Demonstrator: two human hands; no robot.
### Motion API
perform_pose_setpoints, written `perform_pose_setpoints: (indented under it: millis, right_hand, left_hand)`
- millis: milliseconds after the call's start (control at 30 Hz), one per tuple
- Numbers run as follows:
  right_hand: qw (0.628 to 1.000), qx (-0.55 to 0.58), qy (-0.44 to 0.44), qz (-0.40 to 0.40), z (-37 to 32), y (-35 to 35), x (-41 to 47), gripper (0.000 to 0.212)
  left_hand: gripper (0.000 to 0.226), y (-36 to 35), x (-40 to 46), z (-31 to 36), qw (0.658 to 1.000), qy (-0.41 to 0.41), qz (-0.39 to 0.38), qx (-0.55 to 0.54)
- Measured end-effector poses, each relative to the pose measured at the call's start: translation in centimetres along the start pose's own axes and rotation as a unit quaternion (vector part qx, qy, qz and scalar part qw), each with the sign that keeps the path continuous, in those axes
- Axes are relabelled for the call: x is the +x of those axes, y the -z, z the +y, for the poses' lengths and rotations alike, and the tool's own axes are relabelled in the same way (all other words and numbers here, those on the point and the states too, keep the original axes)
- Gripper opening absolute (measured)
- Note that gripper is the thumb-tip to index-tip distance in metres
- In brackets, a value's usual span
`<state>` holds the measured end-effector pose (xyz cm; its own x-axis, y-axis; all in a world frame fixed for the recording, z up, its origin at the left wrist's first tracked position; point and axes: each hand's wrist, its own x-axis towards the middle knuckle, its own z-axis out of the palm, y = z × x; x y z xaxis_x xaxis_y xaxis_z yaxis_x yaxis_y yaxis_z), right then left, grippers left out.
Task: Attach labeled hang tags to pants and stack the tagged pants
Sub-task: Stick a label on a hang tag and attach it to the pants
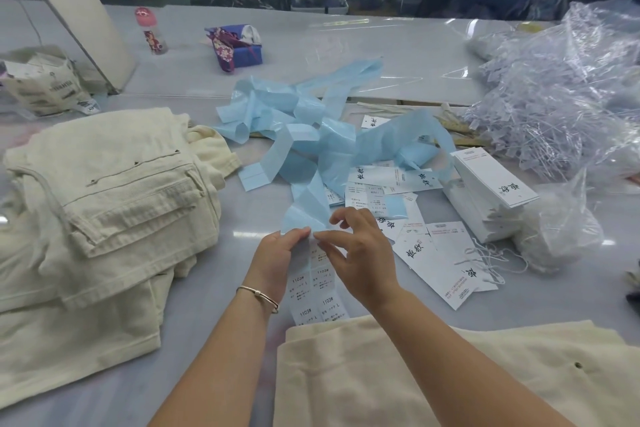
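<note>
Both the left hand [277,260] and right hand [360,253] pinch a glossy white sticker sheet [317,291] on crinkled blue backing tape [304,163], beside coarse cream pants [104,198].

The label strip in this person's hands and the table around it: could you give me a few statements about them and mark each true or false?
1. Both hands hold the label strip. True: the left hand grips its left edge and the right hand pinches its top.
2. The labels read 1103. True.
3. The cream pants stack lies right of the hands. False: it lies to their left.
4. The backing tape is pink. False: it is pale blue.
5. A stack of hang tags sits to the right. True.
</note>
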<state>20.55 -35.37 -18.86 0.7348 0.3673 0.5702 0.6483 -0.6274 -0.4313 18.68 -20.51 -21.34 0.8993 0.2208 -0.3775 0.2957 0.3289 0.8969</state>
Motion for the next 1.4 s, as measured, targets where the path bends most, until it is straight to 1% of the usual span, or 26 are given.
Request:
perform_pose_setpoints:
  millis: [167,300,400,567,667,733,833,1000,1100,1200,1233,1267,1300,1333,1367,1400]
  right_hand:
    - [1.000,0.005,-0.023,-0.017,0.0,0.3,-0.2,0.008]
    - [0.998,0.027,-0.043,-0.028,0.1,0.7,-0.3,0.007]
    - [0.999,0.031,-0.036,-0.020,0.1,1.0,-0.6,0.007]
    - [0.999,0.030,-0.022,-0.004,0.1,1.6,-1.0,0.010]
    - [0.999,0.031,-0.020,-0.010,0.0,1.9,-1.1,0.012]
    - [0.999,0.034,-0.015,-0.017,-0.1,2.2,-1.3,0.014]
    - [0.998,0.044,-0.003,-0.035,-0.5,2.9,-1.7,0.014]
    - [0.993,0.093,-0.026,-0.064,-1.0,5.8,-3.7,0.011]
    - [0.979,0.172,-0.097,-0.057,-0.6,8.7,-5.3,0.013]
    - [0.941,0.272,-0.193,-0.056,0.2,11.5,-6.2,0.018]
    - [0.931,0.289,-0.216,-0.057,0.4,12.3,-6.3,0.018]
    - [0.924,0.297,-0.234,-0.057,0.7,13.0,-6.4,0.017]
    - [0.920,0.299,-0.248,-0.057,1.0,13.6,-6.6,0.016]
    - [0.916,0.299,-0.260,-0.058,1.3,14.2,-6.8,0.017]
    - [0.912,0.300,-0.272,-0.062,1.6,14.7,-7.0,0.018]
    - [0.908,0.299,-0.284,-0.068,2.0,15.1,-7.3,0.019]
  left_hand:
    - [0.025,-0.5,-0.3,-0.1,1.000,0.012,0.014,-0.005]
    - [0.016,-1.0,-0.5,0.0,1.000,0.016,0.014,-0.011]
    - [0.015,-1.3,-0.7,0.0,1.000,0.019,0.019,-0.007]
    - [0.021,-1.8,-1.1,-0.1,0.999,0.024,0.023,0.001]
    - [0.022,-2.0,-1.3,-0.2,0.999,0.028,0.032,0.010]
    - [0.018,-2.2,-1.5,-0.4,0.999,0.024,0.038,0.012]
    - [0.014,-2.2,-1.5,-0.4,0.997,0.014,0.074,0.026]
    - [0.022,-0.9,-1.0,-0.3,0.986,0.004,0.157,0.058]
    - [0.025,0.6,-0.8,-0.5,0.971,-0.009,0.227,0.076]
    - [0.026,0.8,-1.6,-0.3,0.953,-0.024,0.270,0.135]
    - [0.034,0.4,-2.1,-0.2,0.942,-0.023,0.293,0.163]
    - [0.047,-0.1,-2.8,0.1,0.923,-0.037,0.325,0.202]
    - [0.058,-0.9,-3.9,0.5,0.900,-0.077,0.352,0.244]
    - [0.063,-2.0,-5.1,0.9,0.877,-0.139,0.359,0.287]
    - [0.062,-3.3,-6.5,1.2,0.858,-0.206,0.337,0.328]
    - [0.056,-4.8,-7.8,1.4,0.843,-0.259,0.288,0.373]
